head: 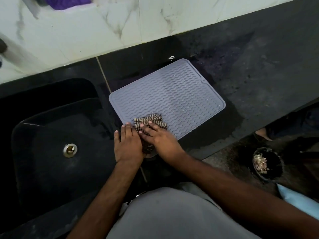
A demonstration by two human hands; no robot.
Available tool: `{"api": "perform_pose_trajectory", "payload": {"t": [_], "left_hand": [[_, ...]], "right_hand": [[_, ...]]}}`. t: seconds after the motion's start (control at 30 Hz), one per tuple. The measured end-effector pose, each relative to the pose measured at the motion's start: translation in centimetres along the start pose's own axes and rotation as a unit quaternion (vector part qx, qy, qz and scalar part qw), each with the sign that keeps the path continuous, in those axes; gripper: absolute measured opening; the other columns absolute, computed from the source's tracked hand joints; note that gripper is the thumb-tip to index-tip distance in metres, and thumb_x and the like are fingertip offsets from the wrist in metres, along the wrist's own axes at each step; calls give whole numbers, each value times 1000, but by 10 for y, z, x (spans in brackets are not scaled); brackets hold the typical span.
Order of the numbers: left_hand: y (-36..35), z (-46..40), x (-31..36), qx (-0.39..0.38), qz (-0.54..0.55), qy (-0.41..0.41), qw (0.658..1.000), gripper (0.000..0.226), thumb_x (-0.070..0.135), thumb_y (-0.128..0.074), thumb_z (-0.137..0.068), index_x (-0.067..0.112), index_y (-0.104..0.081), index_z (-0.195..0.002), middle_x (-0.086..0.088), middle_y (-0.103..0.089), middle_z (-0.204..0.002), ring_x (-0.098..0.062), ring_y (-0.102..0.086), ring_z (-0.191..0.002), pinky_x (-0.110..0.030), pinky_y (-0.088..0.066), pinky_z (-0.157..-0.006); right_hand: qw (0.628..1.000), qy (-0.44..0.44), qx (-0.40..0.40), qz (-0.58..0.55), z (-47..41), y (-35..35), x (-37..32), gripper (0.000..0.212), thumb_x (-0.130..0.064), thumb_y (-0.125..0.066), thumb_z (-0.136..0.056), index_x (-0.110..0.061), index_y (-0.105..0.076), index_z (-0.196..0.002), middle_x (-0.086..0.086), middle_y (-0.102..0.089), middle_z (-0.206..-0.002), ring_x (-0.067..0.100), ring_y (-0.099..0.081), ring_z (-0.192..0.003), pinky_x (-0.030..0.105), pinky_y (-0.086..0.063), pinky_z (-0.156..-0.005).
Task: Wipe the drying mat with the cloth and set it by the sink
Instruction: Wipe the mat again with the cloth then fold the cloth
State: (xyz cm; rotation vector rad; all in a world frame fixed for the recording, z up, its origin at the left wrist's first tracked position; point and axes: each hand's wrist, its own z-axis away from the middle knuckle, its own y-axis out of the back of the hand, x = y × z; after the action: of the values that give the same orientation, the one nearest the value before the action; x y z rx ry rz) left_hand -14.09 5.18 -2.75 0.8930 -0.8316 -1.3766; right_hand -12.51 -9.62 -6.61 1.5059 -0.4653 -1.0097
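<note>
Mat position: the grey wavy-ribbed drying mat (170,95) lies flat and skewed on the dark countertop (259,69), just right of the black sink (51,144).
Left hand: the left hand (128,144) lies palm down with fingers straight, fingertips on the mat's near left corner, gripping nothing.
Right hand: the right hand (159,137) presses flat, fingers spread and extended, onto the cloth.
Cloth: the striped cloth (151,120) is bunched on the mat's near edge, partly under both hands.
Forearms: both reach forward from the lower frame and meet at the mat's corner.
Backdrop: a marbled white tile wall (103,23) rises behind the counter.
</note>
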Motion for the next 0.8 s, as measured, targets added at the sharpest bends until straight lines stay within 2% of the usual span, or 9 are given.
{"api": "perform_pose_trajectory", "payload": {"t": [0.07,0.13,0.23,0.37,0.5,0.6,0.7,0.8], "left_hand": [[7,-3,10,-34,-34,8,999,130,62,-81,-72,-1,-7,-159,-20,-12,-167,-31,-10,-156,-47,-3,-126],[15,-8,20,-69,-65,21,995,130,56,-81,-75,-2,0,-158,-31,-15,-162,-41,-16,-153,-52,-5,-126],[23,-18,34,-136,-80,50,986,124,43,-73,-87,1,20,-156,-40,-11,-158,-53,-13,-150,-62,1,-122],[27,-29,46,-174,-106,67,977,111,36,-62,-95,-7,22,-153,-42,-11,-157,-56,-15,-148,-67,0,-120],[26,-31,49,-175,-117,71,975,111,36,-63,-95,-10,21,-152,-43,-11,-157,-57,-16,-147,-68,-1,-120],[29,-26,47,-160,-127,68,976,110,38,-62,-94,-9,17,-154,-42,-13,-158,-56,-15,-148,-67,0,-120],[35,-24,52,-143,-140,70,977,121,56,-67,-87,-9,8,-156,-42,-9,-159,-57,-6,-149,-65,3,-121],[37,-33,57,-98,-73,71,990,133,73,-72,-73,-9,-7,-156,-38,-5,-162,-52,-4,-152,-59,-2,-124]], "right_hand": [[998,19,27,47,15,11,38,61,-12,-68,-86,-27,-54,-143,-4,-46,-155,30,-41,-143,44,-45,-108],[997,-4,57,60,29,26,74,57,-8,-59,-90,-28,-55,-143,-5,-47,-154,29,-40,-144,42,-41,-109],[994,-47,69,76,47,37,117,56,-9,-55,-97,-27,-47,-149,-6,-40,-158,27,-33,-148,39,-32,-116],[987,-108,79,94,62,51,168,59,-6,-48,-97,-21,-40,-153,0,-37,-160,32,-31,-148,46,-26,-120],[968,-223,87,72,57,73,212,60,2,-45,-96,-19,-41,-153,5,-34,-161,36,-26,-150,44,-17,-122],[938,-315,142,-7,49,97,224,72,14,-45,-87,-13,-39,-153,11,-32,-161,37,-26,-150,41,-22,-122],[931,-311,180,-65,37,101,203,81,18,-46,-76,-8,-40,-152,20,-31,-160,34,-27,-149,42,-22,-123],[920,-346,141,-118,18,76,171,76,6,-48,-84,-5,-28,-156,27,-21,-161,40,-21,-150,44,-15,-122]]}}
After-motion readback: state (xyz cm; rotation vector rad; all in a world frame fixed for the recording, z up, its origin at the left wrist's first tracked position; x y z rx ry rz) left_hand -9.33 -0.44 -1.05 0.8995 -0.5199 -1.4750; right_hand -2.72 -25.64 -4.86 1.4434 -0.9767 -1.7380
